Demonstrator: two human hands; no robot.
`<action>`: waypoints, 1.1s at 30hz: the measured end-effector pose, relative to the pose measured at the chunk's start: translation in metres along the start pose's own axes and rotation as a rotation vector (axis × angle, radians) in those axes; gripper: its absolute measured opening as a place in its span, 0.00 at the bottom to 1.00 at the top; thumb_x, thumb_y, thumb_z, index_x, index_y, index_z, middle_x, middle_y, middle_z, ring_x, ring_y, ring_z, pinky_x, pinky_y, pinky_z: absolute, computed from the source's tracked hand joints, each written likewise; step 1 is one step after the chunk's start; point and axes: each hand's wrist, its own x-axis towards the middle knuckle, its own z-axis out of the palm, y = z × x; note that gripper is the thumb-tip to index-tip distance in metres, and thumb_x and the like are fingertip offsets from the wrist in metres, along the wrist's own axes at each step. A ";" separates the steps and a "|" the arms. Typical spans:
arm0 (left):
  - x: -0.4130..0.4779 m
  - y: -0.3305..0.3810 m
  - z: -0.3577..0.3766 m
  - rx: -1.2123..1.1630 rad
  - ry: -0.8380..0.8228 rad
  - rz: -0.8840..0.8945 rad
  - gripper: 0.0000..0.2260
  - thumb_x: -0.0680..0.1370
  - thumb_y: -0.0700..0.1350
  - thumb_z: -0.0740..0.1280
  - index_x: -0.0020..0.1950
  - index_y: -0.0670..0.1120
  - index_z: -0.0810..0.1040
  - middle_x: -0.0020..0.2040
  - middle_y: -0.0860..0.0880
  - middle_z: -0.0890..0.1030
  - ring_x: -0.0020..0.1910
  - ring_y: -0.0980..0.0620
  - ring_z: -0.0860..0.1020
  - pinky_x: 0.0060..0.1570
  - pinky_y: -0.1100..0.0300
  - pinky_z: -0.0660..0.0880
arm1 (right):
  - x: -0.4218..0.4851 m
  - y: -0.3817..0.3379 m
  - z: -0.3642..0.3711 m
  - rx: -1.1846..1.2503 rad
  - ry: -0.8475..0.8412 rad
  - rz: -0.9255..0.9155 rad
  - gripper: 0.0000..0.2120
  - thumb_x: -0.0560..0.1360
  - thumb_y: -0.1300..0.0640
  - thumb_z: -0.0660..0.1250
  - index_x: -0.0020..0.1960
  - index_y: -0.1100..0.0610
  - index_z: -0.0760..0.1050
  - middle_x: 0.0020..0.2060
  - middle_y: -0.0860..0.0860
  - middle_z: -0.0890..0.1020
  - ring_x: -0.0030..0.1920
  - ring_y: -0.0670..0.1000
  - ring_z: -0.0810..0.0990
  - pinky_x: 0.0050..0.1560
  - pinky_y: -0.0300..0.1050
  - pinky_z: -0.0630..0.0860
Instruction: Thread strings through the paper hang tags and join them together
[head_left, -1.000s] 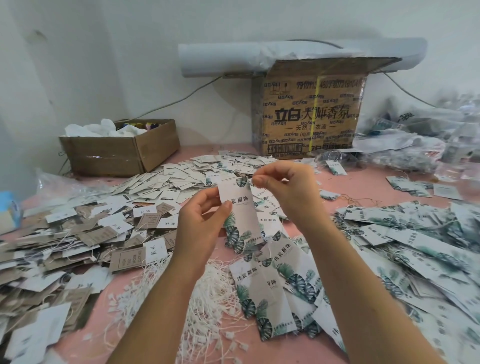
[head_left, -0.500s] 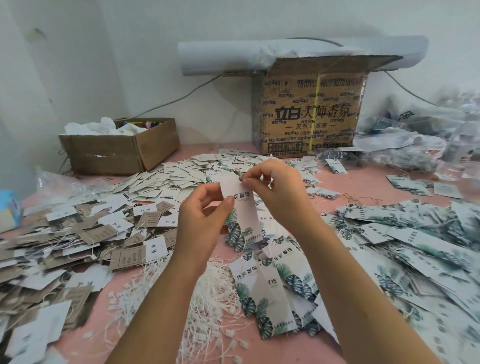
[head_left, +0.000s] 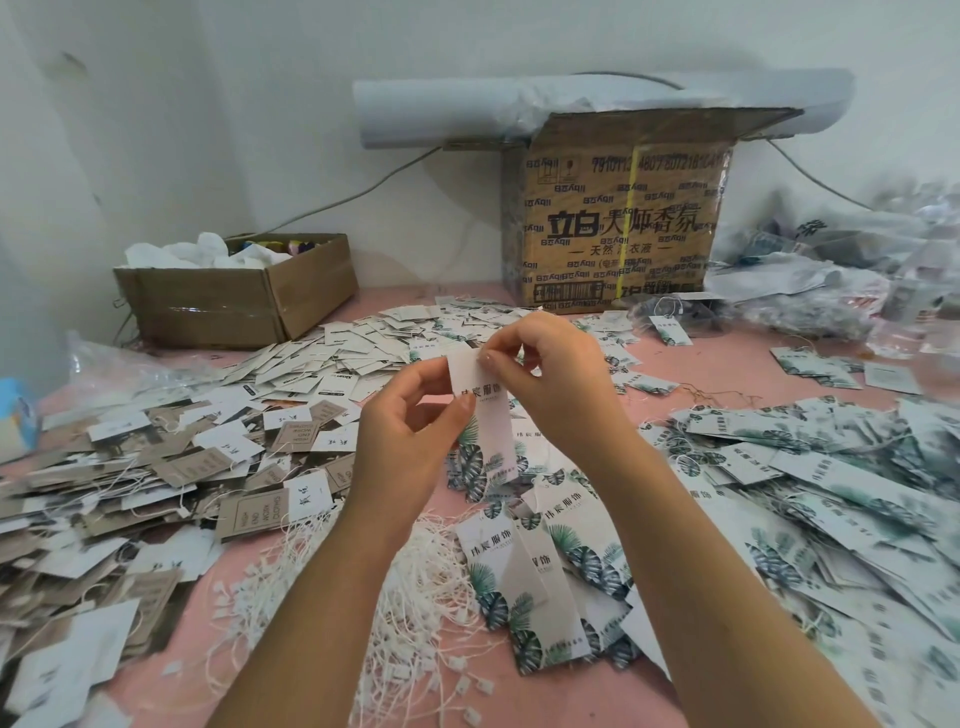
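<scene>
A long white hang tag (head_left: 485, 410) with black characters and green leaf print stands upright above the pink table. My left hand (head_left: 405, 441) pinches its left edge near the middle. My right hand (head_left: 550, 384) pinches the tag's top edge with thumb and forefinger; whether a string is between those fingers is too small to tell. A heap of white strings (head_left: 410, 587) with small plastic ends lies below my hands. More leaf-print tags (head_left: 524, 571) lie just under my wrists.
Small white and brown tags (head_left: 171, 467) cover the left of the table. A big spread of leaf tags (head_left: 831, 493) fills the right. An open low carton (head_left: 234, 301) sits back left, a tall printed carton (head_left: 618, 228) at the back, plastic bags (head_left: 831, 280) back right.
Both hands with the tag shifted slightly left and up. My right fingers moved onto the tag's top edge, and my left thumb slid lower along its side.
</scene>
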 end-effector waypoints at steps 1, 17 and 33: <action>0.000 0.000 0.000 -0.001 -0.010 0.003 0.13 0.75 0.36 0.68 0.50 0.54 0.79 0.43 0.57 0.83 0.40 0.57 0.82 0.37 0.66 0.77 | 0.000 0.000 0.000 0.002 -0.008 -0.007 0.04 0.74 0.61 0.67 0.44 0.60 0.80 0.35 0.42 0.71 0.37 0.40 0.67 0.39 0.27 0.63; -0.001 -0.003 0.006 -0.324 0.118 -0.002 0.07 0.69 0.46 0.67 0.45 0.47 0.78 0.40 0.49 0.81 0.39 0.52 0.80 0.43 0.59 0.79 | -0.004 -0.013 0.010 0.445 -0.081 0.088 0.10 0.71 0.68 0.68 0.38 0.54 0.76 0.32 0.42 0.77 0.35 0.40 0.74 0.40 0.35 0.73; 0.001 -0.002 0.005 -0.236 0.189 -0.016 0.07 0.79 0.40 0.62 0.42 0.49 0.73 0.33 0.54 0.76 0.35 0.55 0.74 0.39 0.60 0.73 | -0.005 -0.014 0.015 0.374 -0.140 0.097 0.07 0.72 0.61 0.70 0.37 0.53 0.76 0.29 0.42 0.76 0.28 0.37 0.70 0.32 0.30 0.66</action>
